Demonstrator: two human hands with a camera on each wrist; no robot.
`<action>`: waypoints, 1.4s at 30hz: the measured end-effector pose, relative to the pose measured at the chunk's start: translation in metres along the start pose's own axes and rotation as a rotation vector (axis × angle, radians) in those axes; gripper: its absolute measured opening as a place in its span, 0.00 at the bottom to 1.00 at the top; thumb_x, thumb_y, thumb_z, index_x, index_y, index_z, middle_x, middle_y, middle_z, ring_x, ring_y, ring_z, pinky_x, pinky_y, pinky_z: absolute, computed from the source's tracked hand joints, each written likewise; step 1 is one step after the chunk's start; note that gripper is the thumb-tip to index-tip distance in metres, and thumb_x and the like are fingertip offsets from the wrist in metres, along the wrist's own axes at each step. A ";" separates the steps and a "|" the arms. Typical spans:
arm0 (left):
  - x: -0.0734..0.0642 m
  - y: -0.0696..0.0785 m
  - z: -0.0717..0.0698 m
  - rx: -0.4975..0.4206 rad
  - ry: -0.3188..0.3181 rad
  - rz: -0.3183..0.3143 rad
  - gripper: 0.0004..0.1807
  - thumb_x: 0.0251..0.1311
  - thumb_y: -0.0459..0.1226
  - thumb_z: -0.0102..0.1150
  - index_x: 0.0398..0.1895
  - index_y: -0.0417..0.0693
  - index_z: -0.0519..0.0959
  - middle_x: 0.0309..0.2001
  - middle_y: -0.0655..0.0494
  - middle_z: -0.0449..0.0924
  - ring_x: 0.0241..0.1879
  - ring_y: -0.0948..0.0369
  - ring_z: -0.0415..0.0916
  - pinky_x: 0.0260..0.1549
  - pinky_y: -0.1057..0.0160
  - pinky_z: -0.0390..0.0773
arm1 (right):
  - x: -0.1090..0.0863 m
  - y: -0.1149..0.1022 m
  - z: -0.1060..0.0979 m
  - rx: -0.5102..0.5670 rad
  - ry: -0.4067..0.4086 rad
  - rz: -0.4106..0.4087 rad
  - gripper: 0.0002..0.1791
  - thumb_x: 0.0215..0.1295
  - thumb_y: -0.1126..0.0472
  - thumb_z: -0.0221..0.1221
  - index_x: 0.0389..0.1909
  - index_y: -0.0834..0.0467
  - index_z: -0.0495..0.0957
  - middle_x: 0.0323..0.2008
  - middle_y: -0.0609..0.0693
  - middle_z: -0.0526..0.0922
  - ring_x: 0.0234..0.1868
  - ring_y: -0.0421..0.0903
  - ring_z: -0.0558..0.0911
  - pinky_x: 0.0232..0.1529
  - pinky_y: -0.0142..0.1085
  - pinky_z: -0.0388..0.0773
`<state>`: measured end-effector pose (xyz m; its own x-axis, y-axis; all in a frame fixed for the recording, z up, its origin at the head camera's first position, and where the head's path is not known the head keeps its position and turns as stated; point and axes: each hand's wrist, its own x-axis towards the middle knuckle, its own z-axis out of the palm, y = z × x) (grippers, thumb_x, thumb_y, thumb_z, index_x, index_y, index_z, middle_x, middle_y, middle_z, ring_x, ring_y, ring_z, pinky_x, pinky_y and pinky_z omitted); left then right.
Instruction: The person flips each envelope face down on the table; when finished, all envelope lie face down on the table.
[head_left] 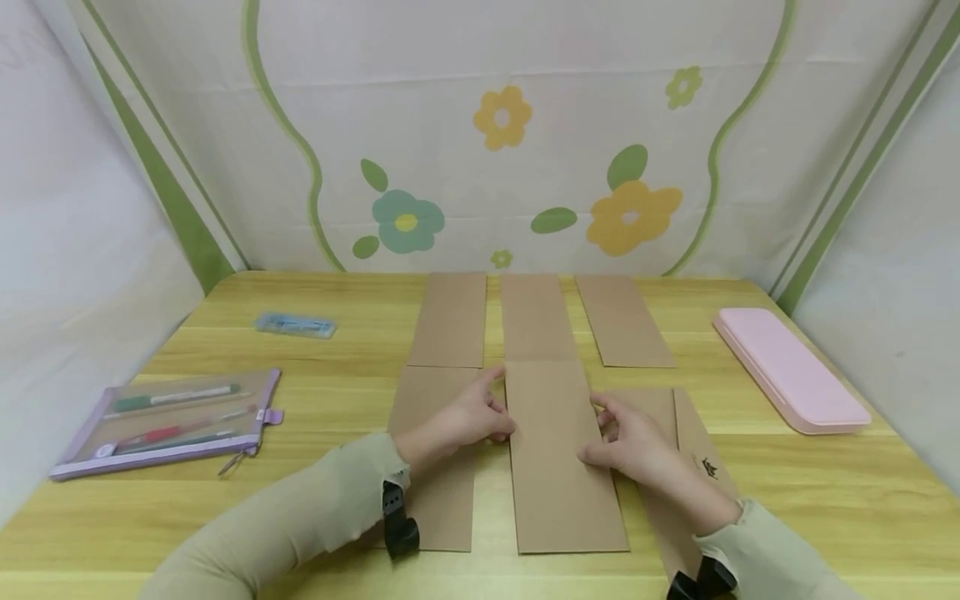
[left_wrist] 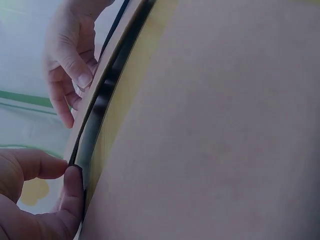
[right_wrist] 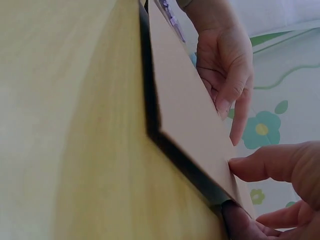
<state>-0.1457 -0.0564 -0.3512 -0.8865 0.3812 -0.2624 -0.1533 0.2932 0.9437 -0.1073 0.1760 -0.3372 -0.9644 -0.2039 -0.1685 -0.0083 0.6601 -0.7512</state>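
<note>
A long brown kraft-paper piece (head_left: 562,492) lies in the middle, between my hands. My left hand (head_left: 471,410) pinches its left edge; thumb and index finger (left_wrist: 45,165) meet there in the left wrist view. On the opposite edge my right hand (head_left: 637,437) grips the paper, the thumb (right_wrist: 260,162) on top and fingers beneath in the right wrist view. The near end of this paper (right_wrist: 185,105) stands slightly off the table. Another brown piece (head_left: 442,521) lies under my left forearm. Below my right hand is a brown piece with a black crown print (head_left: 708,468), partly hidden.
Along the back of the wooden table (head_left: 810,500) lie brown pieces at left (head_left: 450,321), middle (head_left: 536,317) and right (head_left: 626,321). A pink case (head_left: 791,367) is at right. At left are a purple-edged pen pouch (head_left: 168,421) and a small blue packet (head_left: 295,325).
</note>
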 end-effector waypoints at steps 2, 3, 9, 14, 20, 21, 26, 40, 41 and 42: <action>0.000 0.002 0.001 0.033 0.011 -0.007 0.50 0.46 0.22 0.61 0.72 0.43 0.46 0.26 0.49 0.75 0.22 0.60 0.73 0.23 0.67 0.76 | 0.000 0.000 0.000 -0.023 0.002 0.001 0.44 0.44 0.62 0.69 0.63 0.69 0.61 0.42 0.57 0.71 0.33 0.45 0.73 0.27 0.34 0.72; 0.000 0.003 0.002 0.051 0.017 -0.012 0.50 0.46 0.23 0.61 0.72 0.42 0.46 0.25 0.49 0.75 0.22 0.60 0.73 0.23 0.67 0.76 | 0.000 -0.001 0.000 -0.035 0.001 0.000 0.44 0.44 0.61 0.69 0.63 0.69 0.61 0.42 0.57 0.71 0.33 0.45 0.73 0.27 0.34 0.72; 0.001 0.008 0.004 0.152 0.032 -0.033 0.50 0.45 0.25 0.64 0.71 0.40 0.47 0.22 0.50 0.75 0.18 0.60 0.71 0.21 0.67 0.74 | 0.001 0.000 0.001 -0.088 0.007 0.002 0.44 0.43 0.61 0.70 0.62 0.70 0.62 0.41 0.57 0.72 0.32 0.45 0.73 0.27 0.34 0.72; 0.001 0.010 0.006 0.228 0.017 -0.038 0.49 0.46 0.26 0.63 0.71 0.37 0.46 0.19 0.53 0.75 0.16 0.62 0.70 0.17 0.68 0.70 | 0.001 0.000 0.002 -0.147 0.021 -0.018 0.41 0.42 0.59 0.71 0.58 0.70 0.67 0.39 0.55 0.72 0.33 0.45 0.70 0.28 0.34 0.69; 0.001 0.012 0.007 0.346 0.003 -0.028 0.46 0.48 0.28 0.62 0.70 0.35 0.48 0.14 0.55 0.74 0.13 0.63 0.67 0.13 0.69 0.63 | 0.000 0.001 0.003 -0.182 0.030 -0.023 0.39 0.41 0.59 0.71 0.56 0.69 0.70 0.38 0.53 0.72 0.32 0.45 0.68 0.29 0.34 0.67; 0.002 0.012 0.007 0.363 0.005 -0.025 0.46 0.48 0.28 0.62 0.70 0.35 0.49 0.14 0.56 0.74 0.12 0.63 0.67 0.12 0.70 0.63 | 0.001 0.001 0.003 -0.183 0.030 -0.028 0.39 0.41 0.59 0.71 0.55 0.70 0.70 0.38 0.53 0.72 0.32 0.45 0.68 0.29 0.34 0.67; 0.001 0.011 0.007 0.390 0.019 -0.022 0.44 0.48 0.28 0.64 0.68 0.35 0.53 0.15 0.55 0.75 0.13 0.63 0.69 0.13 0.70 0.66 | 0.001 0.001 0.003 -0.178 0.030 -0.037 0.38 0.41 0.59 0.71 0.55 0.70 0.70 0.38 0.54 0.72 0.32 0.45 0.68 0.30 0.34 0.67; 0.000 0.006 0.004 0.241 0.016 0.055 0.37 0.50 0.30 0.62 0.66 0.41 0.60 0.22 0.54 0.74 0.18 0.61 0.71 0.18 0.67 0.70 | 0.001 0.003 -0.006 -0.031 -0.042 -0.009 0.40 0.44 0.59 0.71 0.58 0.71 0.67 0.44 0.59 0.73 0.38 0.47 0.73 0.33 0.34 0.72; -0.001 0.006 0.004 0.216 0.017 0.075 0.36 0.51 0.29 0.60 0.65 0.41 0.61 0.23 0.54 0.74 0.18 0.61 0.71 0.18 0.67 0.71 | 0.001 0.003 -0.009 -0.004 -0.054 -0.011 0.39 0.45 0.60 0.70 0.58 0.71 0.66 0.45 0.59 0.73 0.39 0.47 0.73 0.33 0.34 0.72; -0.001 0.007 0.005 0.189 0.018 0.093 0.34 0.51 0.29 0.59 0.65 0.42 0.62 0.24 0.54 0.74 0.19 0.62 0.71 0.19 0.67 0.71 | 0.000 0.003 -0.011 0.028 -0.066 -0.016 0.39 0.47 0.60 0.69 0.59 0.71 0.65 0.45 0.60 0.72 0.39 0.47 0.73 0.33 0.34 0.73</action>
<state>-0.1441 -0.0504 -0.3452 -0.9008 0.3993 -0.1710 0.0128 0.4178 0.9084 -0.1103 0.1863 -0.3326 -0.9448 -0.2618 -0.1972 -0.0151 0.6358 -0.7717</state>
